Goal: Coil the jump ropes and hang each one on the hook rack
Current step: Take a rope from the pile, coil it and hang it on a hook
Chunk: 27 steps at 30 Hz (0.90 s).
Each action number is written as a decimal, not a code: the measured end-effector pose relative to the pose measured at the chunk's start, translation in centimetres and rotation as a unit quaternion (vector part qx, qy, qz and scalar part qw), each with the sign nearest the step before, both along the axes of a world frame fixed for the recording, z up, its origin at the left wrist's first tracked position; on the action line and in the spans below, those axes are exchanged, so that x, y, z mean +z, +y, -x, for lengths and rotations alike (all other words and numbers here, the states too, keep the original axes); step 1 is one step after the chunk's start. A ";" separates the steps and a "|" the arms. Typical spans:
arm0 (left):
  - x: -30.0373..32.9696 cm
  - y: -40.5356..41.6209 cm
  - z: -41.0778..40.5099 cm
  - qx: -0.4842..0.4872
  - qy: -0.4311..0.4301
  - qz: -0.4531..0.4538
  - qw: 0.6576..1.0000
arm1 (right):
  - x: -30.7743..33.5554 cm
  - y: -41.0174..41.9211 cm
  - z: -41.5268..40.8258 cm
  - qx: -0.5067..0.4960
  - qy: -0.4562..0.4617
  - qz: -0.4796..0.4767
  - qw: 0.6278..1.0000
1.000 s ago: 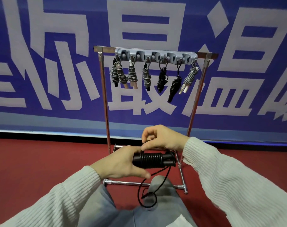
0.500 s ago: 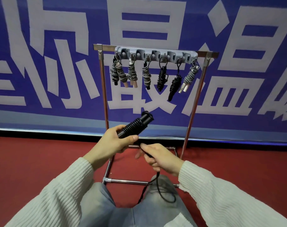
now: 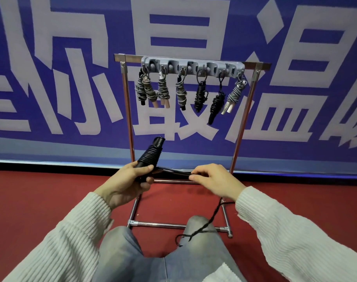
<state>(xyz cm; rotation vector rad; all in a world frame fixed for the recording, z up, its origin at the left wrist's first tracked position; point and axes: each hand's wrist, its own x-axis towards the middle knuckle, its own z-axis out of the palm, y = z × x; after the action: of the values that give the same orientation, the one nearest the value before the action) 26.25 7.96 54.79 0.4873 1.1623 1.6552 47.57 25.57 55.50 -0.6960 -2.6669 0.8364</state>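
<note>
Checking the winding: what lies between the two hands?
In the head view, a taut stretch of black cord runs from the coiled handles in the left hand to the right hand.

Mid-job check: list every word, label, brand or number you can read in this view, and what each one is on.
"最": large white character on the blue wall banner, top cut off.
"温": next white character on the same banner, top cut off.
The banner's outermost characters are cropped by the frame edges and unreadable.
Grey plastic hook rack, hung coiled ropes, black jump rope in the hands: no readable marks.
</note>
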 end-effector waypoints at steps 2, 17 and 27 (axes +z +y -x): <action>-0.6 0.3 0.0 0.012 0.012 0.013 1.000 | 0.2 0.0 0.0 0.003 -0.011 -0.016 1.000; 1.0 -1.0 -6.8 -0.340 0.537 0.117 0.763 | 4.5 -1.3 2.7 0.194 -0.049 0.049 0.978; 1.7 -1.6 -7.4 -0.051 0.349 0.062 0.934 | -1.1 -2.6 0.2 0.069 0.039 0.338 0.938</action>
<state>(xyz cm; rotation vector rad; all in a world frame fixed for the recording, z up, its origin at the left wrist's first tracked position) 33.66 6.34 56.48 1.0907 1.7060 1.3309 47.42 22.98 54.44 -0.5883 -2.3499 1.8137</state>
